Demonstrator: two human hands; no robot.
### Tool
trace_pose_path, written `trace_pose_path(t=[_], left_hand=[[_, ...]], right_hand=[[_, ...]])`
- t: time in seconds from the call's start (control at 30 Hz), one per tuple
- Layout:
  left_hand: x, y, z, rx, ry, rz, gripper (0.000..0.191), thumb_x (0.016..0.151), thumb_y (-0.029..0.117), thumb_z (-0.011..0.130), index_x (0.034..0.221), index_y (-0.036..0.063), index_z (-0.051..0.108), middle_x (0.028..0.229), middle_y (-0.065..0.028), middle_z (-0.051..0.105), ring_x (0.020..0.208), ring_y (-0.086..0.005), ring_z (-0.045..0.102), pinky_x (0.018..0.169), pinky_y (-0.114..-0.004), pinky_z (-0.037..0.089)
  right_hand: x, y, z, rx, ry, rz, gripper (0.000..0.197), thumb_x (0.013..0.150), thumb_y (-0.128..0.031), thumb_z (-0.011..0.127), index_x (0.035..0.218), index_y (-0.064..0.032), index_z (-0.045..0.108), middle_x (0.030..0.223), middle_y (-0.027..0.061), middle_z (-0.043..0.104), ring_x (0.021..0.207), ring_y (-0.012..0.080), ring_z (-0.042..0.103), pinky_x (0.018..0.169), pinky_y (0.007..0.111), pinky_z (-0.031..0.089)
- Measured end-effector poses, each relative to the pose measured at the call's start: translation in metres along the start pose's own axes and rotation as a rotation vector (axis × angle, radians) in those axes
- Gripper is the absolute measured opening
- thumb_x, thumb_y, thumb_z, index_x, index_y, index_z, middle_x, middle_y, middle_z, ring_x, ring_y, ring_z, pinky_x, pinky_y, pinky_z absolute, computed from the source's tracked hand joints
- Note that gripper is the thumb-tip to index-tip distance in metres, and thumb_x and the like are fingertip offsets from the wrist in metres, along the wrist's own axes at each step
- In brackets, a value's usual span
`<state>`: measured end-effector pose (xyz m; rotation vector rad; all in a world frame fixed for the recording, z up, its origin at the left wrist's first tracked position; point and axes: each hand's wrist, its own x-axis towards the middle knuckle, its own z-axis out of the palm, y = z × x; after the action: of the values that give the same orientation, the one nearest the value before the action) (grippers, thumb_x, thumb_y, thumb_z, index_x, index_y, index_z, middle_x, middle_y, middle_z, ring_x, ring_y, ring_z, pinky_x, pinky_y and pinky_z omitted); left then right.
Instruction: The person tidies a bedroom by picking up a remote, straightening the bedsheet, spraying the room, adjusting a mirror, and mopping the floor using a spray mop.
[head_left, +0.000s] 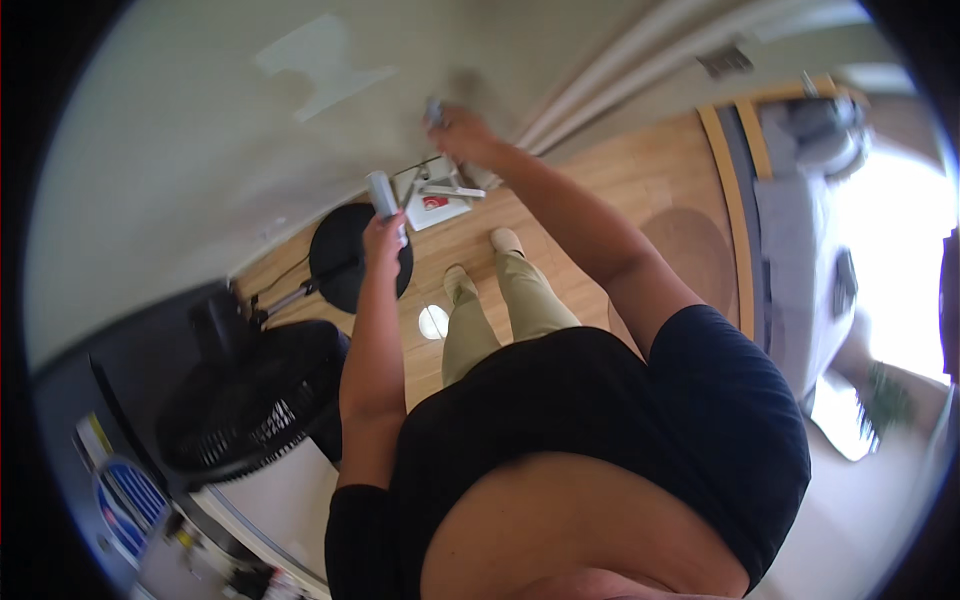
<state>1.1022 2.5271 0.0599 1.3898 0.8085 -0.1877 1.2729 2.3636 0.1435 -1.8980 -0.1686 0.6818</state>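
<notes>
My left hand (384, 241) is closed around a pale grey and white tube-like object (382, 196), held upright above the round black base of a pedestal fan. Higher up and to the right, my right hand (463, 136) grips a small grey object (433, 111) close to the wall (187, 150). Motion blur and the fingers hide its exact shape, and whether it touches the wall I cannot tell. A paler, irregular patch (322, 56) shows on the wall, up and left of my right hand.
On the wooden floor by the wall lies a white board (442, 216) with a red mark and white parts on it. A black pedestal fan (240, 405) stands at my left, its round base (352, 255) near my feet. A grey sofa with a wooden frame (742, 225) is at right.
</notes>
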Motion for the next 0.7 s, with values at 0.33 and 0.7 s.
trace_pose_path(t=[0.33, 0.7], left_hand=[[0.066, 0.020, 0.013, -0.029, -0.374, -0.524, 0.034, 0.086, 0.035, 0.055, 0.102, 0.0058, 0.058, 0.093, -0.0119, 0.060, 0.083, -0.0246, 0.060, 0.070, -0.038, 0.054], [0.040, 0.033, 0.107, 0.286, -0.354, -0.689, 0.018, 0.071, 0.006, 0.057, 0.084, -0.0029, 0.047, 0.075, -0.0125, 0.054, 0.064, -0.0223, 0.057, 0.059, -0.029, 0.054]], right_hand=[[-0.274, 0.178, 0.017, 1.127, 0.105, 0.801, 0.018, 0.088, -0.020, 0.053, 0.089, -0.0020, 0.050, 0.059, 0.0059, 0.050, 0.048, 0.0176, 0.053, 0.046, 0.032, 0.049], [-0.559, 0.201, -0.062, 0.755, 0.441, 0.944, 0.017, 0.081, -0.014, 0.057, 0.075, 0.0016, 0.055, 0.059, 0.0082, 0.055, 0.043, 0.0156, 0.052, 0.040, 0.031, 0.044]])
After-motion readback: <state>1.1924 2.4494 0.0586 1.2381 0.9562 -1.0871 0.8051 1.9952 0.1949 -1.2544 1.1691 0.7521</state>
